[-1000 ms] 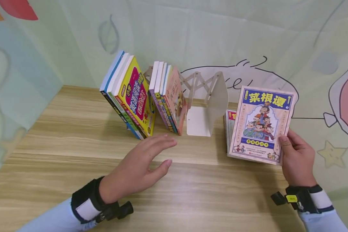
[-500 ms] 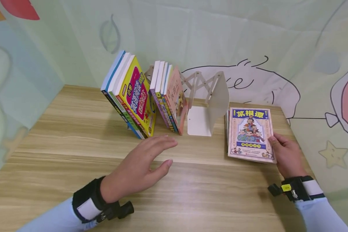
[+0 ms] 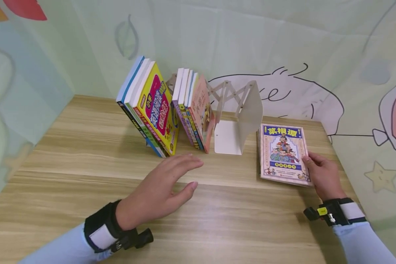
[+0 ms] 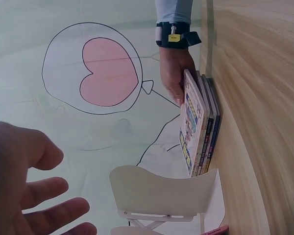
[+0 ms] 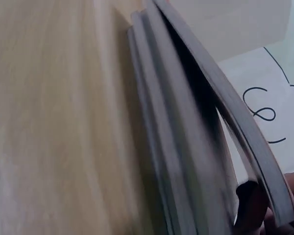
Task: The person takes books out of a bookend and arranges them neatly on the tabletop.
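My right hand (image 3: pixel 325 175) grips the right edge of a pink-and-blue comic-covered book (image 3: pixel 283 156). In the right wrist view this top book (image 5: pixel 235 107) is tilted, its near edge raised above a stack of several books (image 5: pixel 171 132), with a dark wedge of a gap between. My fingers show under the raised edge there. My left hand (image 3: pixel 156 190) hovers over the table, fingers and thumb apart, holding nothing. Just beyond it stand leaning books in an expanding metal bookend: a yellow-covered book (image 3: pixel 158 110) with others at left, and a salmon-covered book (image 3: pixel 202 110) in the middle section.
The cream bookend's right panel (image 3: pixel 250 110) and base plate (image 3: pixel 227 137) stand between the salmon book and the stack. A wood-grain table (image 3: pixel 224 220) lies below. Behind it hangs a pale cartoon-printed cloth (image 3: pixel 198 40).
My right hand has lowered the pink-and-blue book onto the stack, moving down and left. Over the last half second it shifts only slightly left. My left hand keeps its pose.
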Action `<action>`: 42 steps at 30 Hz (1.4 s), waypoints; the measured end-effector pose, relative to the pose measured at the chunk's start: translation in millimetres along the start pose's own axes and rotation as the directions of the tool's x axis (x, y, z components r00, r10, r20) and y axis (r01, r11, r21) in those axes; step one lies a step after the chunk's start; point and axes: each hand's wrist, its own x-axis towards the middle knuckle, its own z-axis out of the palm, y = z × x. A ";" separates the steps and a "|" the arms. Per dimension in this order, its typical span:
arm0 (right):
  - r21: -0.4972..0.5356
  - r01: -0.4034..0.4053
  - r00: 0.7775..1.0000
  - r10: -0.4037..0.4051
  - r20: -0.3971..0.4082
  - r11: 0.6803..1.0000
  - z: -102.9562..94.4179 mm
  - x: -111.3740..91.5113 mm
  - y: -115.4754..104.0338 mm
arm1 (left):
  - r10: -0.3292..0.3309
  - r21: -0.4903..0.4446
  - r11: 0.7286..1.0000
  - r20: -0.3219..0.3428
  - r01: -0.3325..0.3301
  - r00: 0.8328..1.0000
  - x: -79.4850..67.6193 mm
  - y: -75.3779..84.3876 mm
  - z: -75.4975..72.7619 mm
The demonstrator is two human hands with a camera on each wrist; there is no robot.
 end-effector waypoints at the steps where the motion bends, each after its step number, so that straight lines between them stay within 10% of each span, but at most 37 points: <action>1: -0.026 0.006 1.000 -0.006 -0.007 1.000 -0.4 -0.3 0.4 | 0.001 0.002 1.000 -0.002 -0.001 1.000 0.2 0.0 -0.1; 10: -0.072 0.048 0.997 -0.053 -0.064 0.996 -2.5 -11.5 -3.6 | 0.017 0.016 1.000 -0.031 -0.016 0.999 2.1 -0.7 -0.1; 17: -0.117 0.285 0.958 -0.288 -0.009 0.951 4.5 -34.7 -23.9 | -0.003 0.036 0.999 -0.028 0.004 1.000 3.7 -0.5 -0.9; 23: -0.123 0.548 0.835 -0.534 0.129 0.827 14.4 -62.1 -41.5 | -0.016 0.050 0.999 -0.020 0.017 1.000 3.4 -1.1 -0.4; 32: -0.245 0.815 0.579 -0.759 0.298 0.525 33.0 -100.0 -62.9 | -0.038 0.056 0.998 0.002 0.038 0.999 4.6 -1.8 0.5; 42: -0.219 0.894 0.449 -0.790 0.418 0.392 49.3 -124.5 -72.2 | -0.048 0.070 0.996 0.002 0.048 0.999 2.9 -1.6 2.3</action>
